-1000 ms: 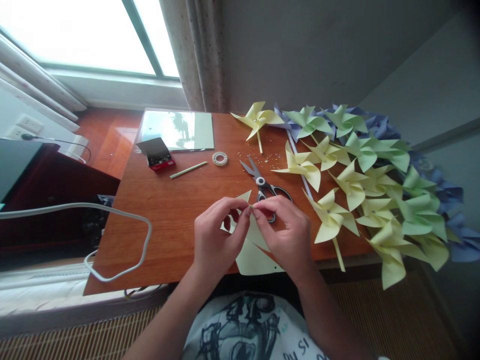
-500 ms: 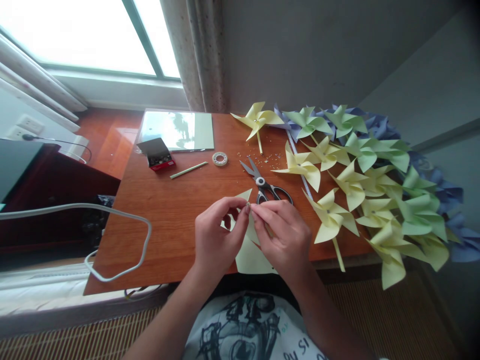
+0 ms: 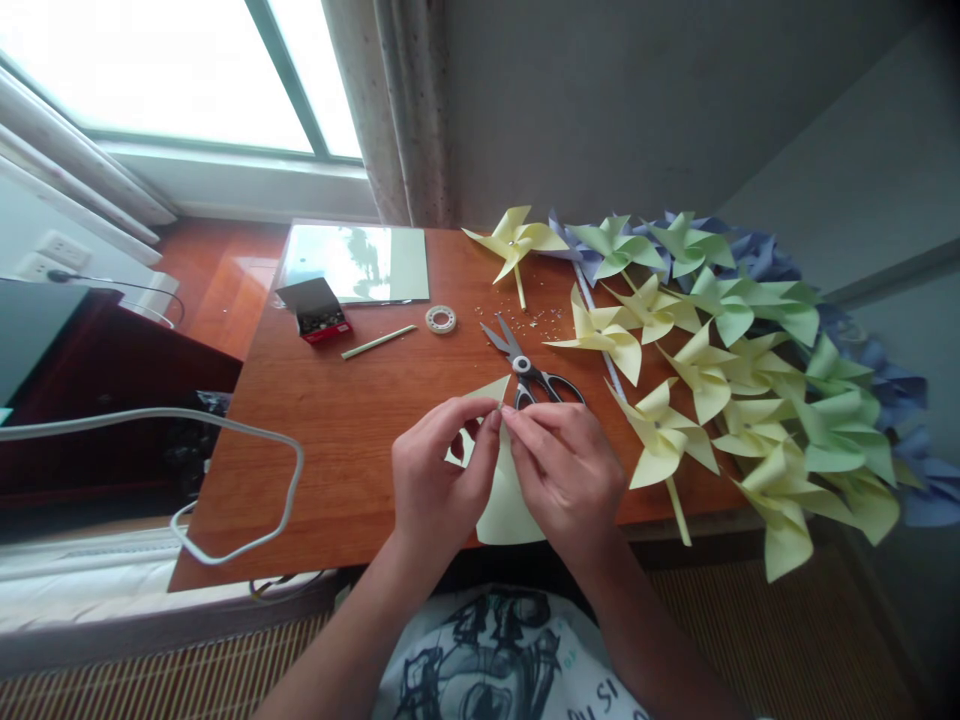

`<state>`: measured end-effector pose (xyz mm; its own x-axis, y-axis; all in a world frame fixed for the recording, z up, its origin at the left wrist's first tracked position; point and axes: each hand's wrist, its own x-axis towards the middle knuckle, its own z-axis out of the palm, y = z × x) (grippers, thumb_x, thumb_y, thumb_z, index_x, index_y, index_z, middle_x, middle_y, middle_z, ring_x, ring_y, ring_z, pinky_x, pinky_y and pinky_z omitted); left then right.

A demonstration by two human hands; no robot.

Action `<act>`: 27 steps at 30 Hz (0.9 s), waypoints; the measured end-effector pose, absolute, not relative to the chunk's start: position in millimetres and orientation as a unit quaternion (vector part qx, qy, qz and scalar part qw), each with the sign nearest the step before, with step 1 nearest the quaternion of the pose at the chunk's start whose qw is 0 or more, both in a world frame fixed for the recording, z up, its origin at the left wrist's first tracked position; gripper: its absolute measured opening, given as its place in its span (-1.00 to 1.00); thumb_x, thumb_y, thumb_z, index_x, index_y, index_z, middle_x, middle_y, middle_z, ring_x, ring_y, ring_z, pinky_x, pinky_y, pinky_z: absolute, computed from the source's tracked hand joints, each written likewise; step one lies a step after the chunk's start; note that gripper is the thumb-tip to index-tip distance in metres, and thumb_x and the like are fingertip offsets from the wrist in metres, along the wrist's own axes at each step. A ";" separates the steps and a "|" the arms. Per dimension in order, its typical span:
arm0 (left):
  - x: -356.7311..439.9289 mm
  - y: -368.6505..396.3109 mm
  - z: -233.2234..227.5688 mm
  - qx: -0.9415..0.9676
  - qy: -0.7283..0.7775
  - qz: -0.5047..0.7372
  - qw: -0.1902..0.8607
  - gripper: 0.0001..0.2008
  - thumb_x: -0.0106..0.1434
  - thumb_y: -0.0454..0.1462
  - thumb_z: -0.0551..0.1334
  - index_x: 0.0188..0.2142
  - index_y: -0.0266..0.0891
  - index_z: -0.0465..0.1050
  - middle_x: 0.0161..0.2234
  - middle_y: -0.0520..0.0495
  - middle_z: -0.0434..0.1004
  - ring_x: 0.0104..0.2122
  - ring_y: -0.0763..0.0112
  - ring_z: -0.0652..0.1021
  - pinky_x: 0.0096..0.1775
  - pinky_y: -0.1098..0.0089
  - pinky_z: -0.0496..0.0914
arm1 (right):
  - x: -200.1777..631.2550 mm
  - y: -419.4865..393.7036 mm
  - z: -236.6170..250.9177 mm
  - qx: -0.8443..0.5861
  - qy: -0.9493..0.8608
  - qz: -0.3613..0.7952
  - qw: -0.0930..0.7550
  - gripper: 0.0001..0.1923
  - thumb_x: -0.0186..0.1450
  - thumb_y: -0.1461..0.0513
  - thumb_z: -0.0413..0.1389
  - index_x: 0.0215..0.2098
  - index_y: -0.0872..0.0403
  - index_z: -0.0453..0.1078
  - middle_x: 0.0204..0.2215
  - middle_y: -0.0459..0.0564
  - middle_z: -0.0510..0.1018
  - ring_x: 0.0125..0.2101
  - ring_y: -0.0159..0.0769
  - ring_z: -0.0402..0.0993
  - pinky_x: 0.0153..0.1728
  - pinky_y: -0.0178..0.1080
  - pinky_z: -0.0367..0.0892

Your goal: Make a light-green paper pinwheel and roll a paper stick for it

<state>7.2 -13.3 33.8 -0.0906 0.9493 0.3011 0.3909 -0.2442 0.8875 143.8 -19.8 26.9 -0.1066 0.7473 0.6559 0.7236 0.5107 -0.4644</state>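
- The left hand (image 3: 442,465) has barely moved: thumb and forefinger stay pinched together, seemingly on a small piece (image 3: 500,405) too tiny to identify.
- The right hand (image 3: 574,460) has turned since a second ago; its fingers now lie closer together, tips meeting the left's pinch. Whether it grips the piece too, I cannot tell.
- The pale green paper (image 3: 510,505) lies below the hands at the near side of the table (image 3: 330,420). Its lower right corner, with a dark dot, is now hidden behind the right hand.
- The scissors (image 3: 521,364), just beyond the right hand, and the nearest yellow pinwheel (image 3: 661,425), to its right, lie as before.
- The change reads as a regrip: the work remains fine handling at the fingertips, with the paper seemingly waiting underneath.
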 end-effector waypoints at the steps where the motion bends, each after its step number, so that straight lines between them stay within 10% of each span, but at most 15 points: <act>1: 6.9 -13.4 33.9 0.610 0.546 0.496 0.288 -0.93 0.31 -0.35 0.29 -0.28 -0.23 0.58 -0.42 0.01 0.63 -0.52 0.50 0.47 -0.44 0.47 0.37 | 143.9 -19.8 26.6 -0.495 -0.743 0.014 0.449 -0.65 0.35 0.40 0.19 0.01 -0.08 0.57 -0.31 0.02 0.62 -0.30 -0.21 0.54 -0.24 -0.15 0.50; 13: 5.6 -11.5 33.3 0.557 0.553 0.504 0.361 -0.94 0.29 -0.32 0.31 -0.30 -0.22 0.60 -0.41 -0.02 0.67 -0.47 0.43 0.57 -0.43 0.45 0.42 | 143.3 -19.4 30.4 -0.488 -0.746 0.049 0.451 -0.71 0.36 0.40 0.17 -0.04 -0.01 0.58 -0.26 0.06 0.64 -0.24 -0.17 0.56 -0.18 -0.10 0.52; 27: 3.5 -13.8 38.4 0.631 0.524 0.477 0.315 -0.93 0.32 -0.33 0.28 -0.29 -0.21 0.57 -0.43 -0.01 0.62 -0.50 0.47 0.50 -0.40 0.44 0.41 | 154.1 -11.2 44.2 -0.526 -0.626 0.344 0.462 -0.92 0.35 0.29 0.19 -0.27 0.03 0.55 -0.34 -0.05 0.63 -0.30 -0.27 0.57 -0.26 -0.24 0.49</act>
<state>3.5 -13.8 38.4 -0.0046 0.9622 0.2725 0.3616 -0.2524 0.8975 154.1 -11.2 44.2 -0.0197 0.9761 0.2165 0.3395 0.2102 -0.9168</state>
